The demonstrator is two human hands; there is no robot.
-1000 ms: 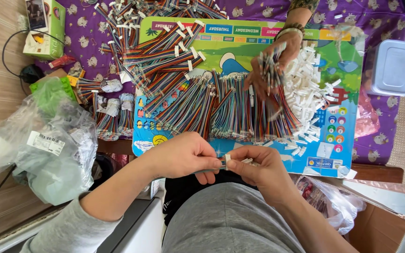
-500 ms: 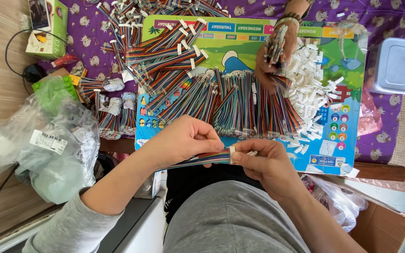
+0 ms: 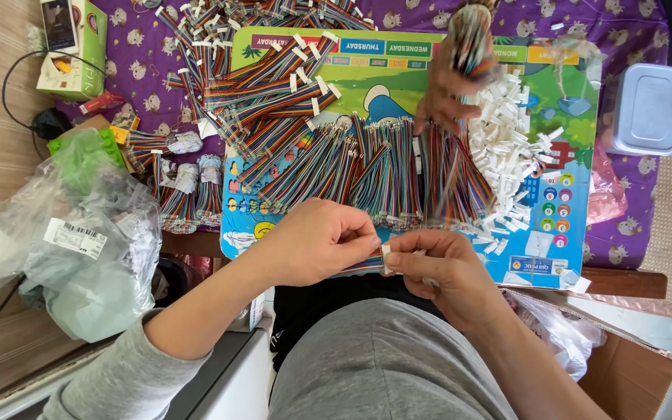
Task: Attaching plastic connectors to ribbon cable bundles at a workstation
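My left hand (image 3: pixel 316 243) pinches a short rainbow ribbon cable (image 3: pixel 363 265) just above my lap. My right hand (image 3: pixel 437 268) grips a small white connector (image 3: pixel 386 250) at that cable's end, fingertips touching my left. On the colourful board (image 3: pixel 554 194) beyond lie rows of several rainbow cables (image 3: pixel 351 167) and a heap of white connectors (image 3: pixel 507 155). Another person's hand (image 3: pixel 449 89) reaches in from the far side and lifts a bundle of cables (image 3: pixel 470 31) off the board.
A purple patterned cloth (image 3: pixel 141 54) covers the table under the board. Clear plastic bags (image 3: pixel 79 241) bulge at the left, near a green box (image 3: pixel 71 47) and black wire. A lidded grey tub (image 3: pixel 647 109) stands far right; a cardboard box (image 3: pixel 631 365) sits at the lower right.
My hands have closed together on the cable and connector. The other person's hand has lifted its bundle of cables farther up and away from the rows.
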